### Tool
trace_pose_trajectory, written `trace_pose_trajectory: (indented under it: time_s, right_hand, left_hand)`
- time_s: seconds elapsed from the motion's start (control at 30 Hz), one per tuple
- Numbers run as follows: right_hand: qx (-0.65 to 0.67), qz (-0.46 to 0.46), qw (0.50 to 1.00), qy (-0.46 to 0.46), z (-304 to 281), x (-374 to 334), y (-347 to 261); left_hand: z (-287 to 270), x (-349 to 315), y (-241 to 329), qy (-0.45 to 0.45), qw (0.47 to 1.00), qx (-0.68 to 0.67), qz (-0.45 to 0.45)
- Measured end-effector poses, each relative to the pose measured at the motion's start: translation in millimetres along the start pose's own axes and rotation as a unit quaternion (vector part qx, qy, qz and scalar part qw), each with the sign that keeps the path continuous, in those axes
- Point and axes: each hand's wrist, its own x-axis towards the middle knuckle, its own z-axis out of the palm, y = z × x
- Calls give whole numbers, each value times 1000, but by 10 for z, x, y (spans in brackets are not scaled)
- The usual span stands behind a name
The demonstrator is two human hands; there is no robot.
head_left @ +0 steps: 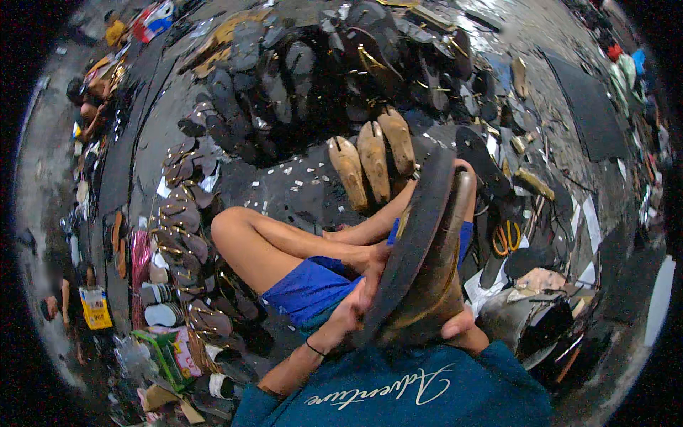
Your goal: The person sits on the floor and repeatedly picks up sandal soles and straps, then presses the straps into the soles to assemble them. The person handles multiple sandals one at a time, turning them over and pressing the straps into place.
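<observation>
Upright before my chest is a sandal with a dark sole point(413, 242), set against a worn brown shoe last point(447, 263). A thin gold-edged strap runs across the last near its lower end. My left hand point(361, 295), slightly blurred, is closed on the sole's left edge. At the lower right, my right hand point(461, 324) grips the last; its thumb shows and its other fingers are hidden behind. Beyond my crossed legs, three wooden shoe lasts point(372, 160) lie side by side on the dark floor.
Dark sandals point(292, 78) are heaped ahead, and a row of gold-trimmed sandals point(181, 228) lines my left. Scissors point(506, 238) with yellow-orange handles lie at right among scraps. A yellow container point(94, 307) stands far left, and other people point(89, 114) sit at the left edge.
</observation>
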Motion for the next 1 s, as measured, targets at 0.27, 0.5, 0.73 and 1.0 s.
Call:
trace_pose_trajectory:
  time_s: [0.27, 0.5, 0.73, 1.0]
  right_hand:
    - [-385, 53, 915, 112, -505, 1049, 318]
    - [-534, 25, 828, 166, -735, 1148, 883]
    - [-560, 12, 815, 151, -462, 1143, 572]
    - [-586, -68, 805, 67, 51, 1329, 117]
  left_hand:
    - [-303, -195, 524, 230, 941, 244, 34]
    - [-472, -242, 48, 339, 911, 234, -23]
    - [-754, -253, -81, 300, 954, -16, 11]
    - [-837, 384, 856, 118, 925, -271, 239]
